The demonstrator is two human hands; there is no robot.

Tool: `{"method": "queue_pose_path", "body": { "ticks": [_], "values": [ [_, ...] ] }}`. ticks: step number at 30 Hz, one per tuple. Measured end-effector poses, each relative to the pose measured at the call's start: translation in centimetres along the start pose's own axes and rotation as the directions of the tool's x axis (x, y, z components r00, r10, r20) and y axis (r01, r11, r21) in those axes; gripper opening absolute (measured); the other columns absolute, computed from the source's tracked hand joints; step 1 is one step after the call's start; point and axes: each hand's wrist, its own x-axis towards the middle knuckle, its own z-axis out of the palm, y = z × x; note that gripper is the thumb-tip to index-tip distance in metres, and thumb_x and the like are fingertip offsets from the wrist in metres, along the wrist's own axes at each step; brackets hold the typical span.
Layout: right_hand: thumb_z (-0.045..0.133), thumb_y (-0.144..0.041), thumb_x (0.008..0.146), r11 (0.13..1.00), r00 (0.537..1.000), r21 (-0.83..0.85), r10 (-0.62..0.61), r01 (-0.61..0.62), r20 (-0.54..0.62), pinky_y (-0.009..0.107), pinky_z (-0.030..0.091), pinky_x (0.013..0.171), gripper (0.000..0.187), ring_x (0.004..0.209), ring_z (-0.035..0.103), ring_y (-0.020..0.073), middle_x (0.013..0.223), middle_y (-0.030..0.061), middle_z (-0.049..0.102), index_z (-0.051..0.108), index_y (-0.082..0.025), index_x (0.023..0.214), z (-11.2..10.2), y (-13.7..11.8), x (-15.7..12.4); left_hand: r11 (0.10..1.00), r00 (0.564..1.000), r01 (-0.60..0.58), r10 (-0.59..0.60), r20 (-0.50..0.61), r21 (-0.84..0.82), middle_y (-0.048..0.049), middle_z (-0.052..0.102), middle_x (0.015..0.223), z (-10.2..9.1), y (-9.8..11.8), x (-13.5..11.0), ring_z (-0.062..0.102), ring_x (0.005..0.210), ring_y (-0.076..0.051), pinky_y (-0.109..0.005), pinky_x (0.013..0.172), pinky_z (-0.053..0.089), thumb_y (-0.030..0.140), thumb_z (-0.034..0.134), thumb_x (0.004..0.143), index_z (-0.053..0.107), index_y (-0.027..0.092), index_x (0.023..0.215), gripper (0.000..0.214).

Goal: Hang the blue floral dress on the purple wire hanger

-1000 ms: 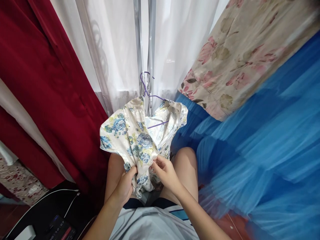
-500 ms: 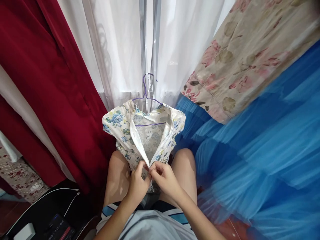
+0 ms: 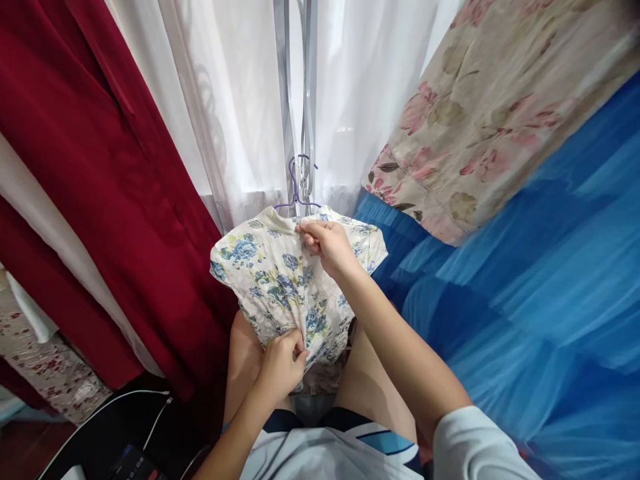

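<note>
A white dress point(image 3: 285, 267) with blue flowers and short sleeves hangs on a purple hanger point(image 3: 295, 190), its lower part between my thighs. Its front is closed along a zipper line from the waist up to the neck. At the collar, the fingertips of my right hand point(image 3: 327, 243) pinch the top of the zipper; the pull itself is hidden. Lower down, my left hand point(image 3: 283, 363) grips the cloth beside the bottom of the closure and holds it taut.
Grey straps point(image 3: 307, 80) hang behind the hanger before a white curtain point(image 3: 240, 100). Red drapes point(image 3: 125, 220) are to the left. A floral cloth point(image 3: 470, 120) and blue tulle point(image 3: 480, 347) hang on the right. A black surface point(image 3: 120, 420) at lower left carries a phone point(image 3: 133, 463) and white cable.
My right hand has moved up from the waist to the collar, and the dress front, which gaped in a V, is now closed. My left hand has stayed low.
</note>
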Motion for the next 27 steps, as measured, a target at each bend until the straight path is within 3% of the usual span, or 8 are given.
{"method": "queue_pose_path", "body": {
  "ticks": [3,6,9,11,14,18,22,27],
  "values": [
    [0.064,-0.025,0.074,0.994,0.995,-0.054,-0.097,0.095,-0.029,0.022,0.022,0.039,0.012,0.039,0.034,0.0066,0.046,-0.0048,0.048,0.065,-0.015,0.069,0.6,-0.2,0.0,0.997,0.999,-0.037,0.038,0.012,-0.063,-0.0007,0.063,0.076,-0.4,0.0,0.8,0.060,0.075,-0.017,-0.025,0.068,0.042,0.016,0.062,0.081,0.055,0.020,0.075,0.010],
    [0.062,-0.027,0.079,0.973,0.986,-0.170,-0.163,0.154,-0.043,0.021,0.027,0.041,0.013,0.041,0.039,0.0080,0.046,-0.0045,0.050,0.063,-0.016,0.073,0.3,0.1,-1.4,0.980,0.981,-0.132,0.108,-0.161,-0.148,0.0005,0.061,0.074,-3.2,1.7,3.2,0.060,0.073,-0.016,-0.026,0.073,0.045,0.022,0.061,0.087,0.062,0.022,0.099,0.012],
    [0.062,-0.031,0.084,0.953,0.980,-0.240,-0.196,0.184,-0.023,0.021,0.029,0.043,0.018,0.042,0.040,0.0079,0.046,-0.0051,0.049,0.061,-0.016,0.075,-0.3,-0.1,-2.6,0.949,0.865,-0.278,0.182,-0.468,-0.145,0.0018,0.056,0.072,-7.8,4.8,7.3,0.055,0.069,-0.014,-0.025,0.074,0.046,0.028,0.053,0.094,0.053,0.023,0.130,0.036],
    [0.061,-0.033,0.085,0.946,0.979,-0.258,-0.202,0.196,0.003,0.022,0.027,0.043,0.020,0.041,0.038,0.0074,0.046,-0.0060,0.046,0.057,-0.017,0.074,-0.5,-0.6,-2.9,0.930,0.817,-0.362,0.285,-0.501,-0.061,0.0019,0.057,0.073,-10.6,6.7,10.4,0.052,0.064,-0.013,-0.024,0.069,0.044,0.030,0.049,0.097,0.048,0.024,0.139,0.042],
    [0.061,-0.036,0.085,0.947,0.978,-0.248,-0.205,0.205,0.029,0.022,0.020,0.042,0.024,0.040,0.031,0.0066,0.045,-0.0079,0.040,0.051,-0.019,0.072,-0.6,-0.8,-2.7,0.892,0.774,-0.430,0.445,-0.450,0.141,0.0001,0.063,0.074,-12.8,8.4,14.0,0.054,0.062,-0.012,-0.023,0.064,0.041,0.033,0.051,0.097,0.066,0.021,0.115,0.026],
    [0.061,-0.038,0.084,0.963,0.985,-0.207,-0.164,0.171,0.050,0.022,0.014,0.042,0.026,0.039,0.021,0.0059,0.045,-0.0107,0.031,0.046,-0.021,0.071,-1.2,1.1,-2.0,0.849,0.696,-0.468,0.525,-0.490,0.246,-0.0017,0.068,0.075,-12.9,8.5,15.7,0.060,0.066,-0.012,-0.023,0.065,0.042,0.032,0.055,0.095,0.069,0.018,0.087,0.022],
    [0.062,-0.037,0.082,0.963,0.995,-0.252,-0.076,0.089,0.061,0.023,0.014,0.042,0.024,0.039,0.021,0.0064,0.044,-0.0108,0.031,0.048,-0.021,0.070,-2.5,4.0,-2.4,0.910,0.619,-0.408,0.334,-0.711,0.072,-0.0004,0.064,0.068,-14.4,6.1,15.8,0.061,0.062,-0.012,-0.021,0.062,0.045,0.035,0.055,0.094,0.067,0.017,0.088,0.023],
    [0.061,-0.034,0.082,0.970,0.995,-0.243,0.023,0.000,0.093,0.023,0.013,0.043,0.022,0.040,0.022,0.0063,0.045,-0.0105,0.032,0.050,-0.020,0.070,-4.2,4.9,-4.7,0.890,0.405,-0.378,-0.090,-0.910,-0.255,-0.0001,0.061,0.069,-18.6,-2.1,16.9,0.061,0.064,-0.011,-0.021,0.063,0.048,0.040,0.056,0.091,0.061,0.014,0.081,0.028]
  ]
}}
